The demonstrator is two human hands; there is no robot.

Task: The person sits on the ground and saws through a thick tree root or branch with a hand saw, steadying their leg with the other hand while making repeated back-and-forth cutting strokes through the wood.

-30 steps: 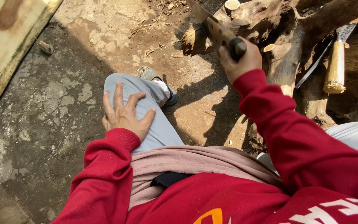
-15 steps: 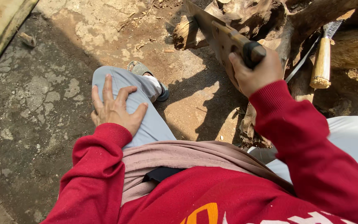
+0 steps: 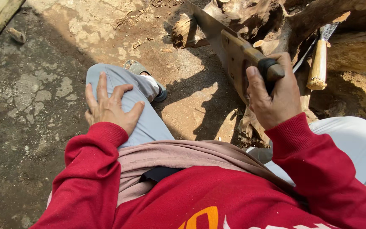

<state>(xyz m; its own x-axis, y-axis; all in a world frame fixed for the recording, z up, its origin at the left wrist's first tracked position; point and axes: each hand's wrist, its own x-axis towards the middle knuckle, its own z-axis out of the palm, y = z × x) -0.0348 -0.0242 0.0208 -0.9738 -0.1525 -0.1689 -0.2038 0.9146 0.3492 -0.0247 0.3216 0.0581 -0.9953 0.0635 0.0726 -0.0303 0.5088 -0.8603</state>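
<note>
Steel and wood make up the big knife (image 3: 229,51) that the right hand (image 3: 274,95) grips: the fingers are wrapped tight round the dark end of its handle, and the broad blade slants up and away to the left, over the pile of split wood (image 3: 242,19). Half a second ago the blade stood a little farther out over the logs; now the knife is drawn nearer the body and lifted, so the work looks to be between strokes, the blade raised rather than biting into wood. The right arm, in a red sleeve, is bent and reaches forward over the right thigh. The left hand (image 3: 109,106) lies flat and open on the left knee (image 3: 119,82), fingers spread, holding nothing, much as it lay before. A second tool with a pale wooden handle (image 3: 318,68) leans among the logs just right of the knife.
</note>
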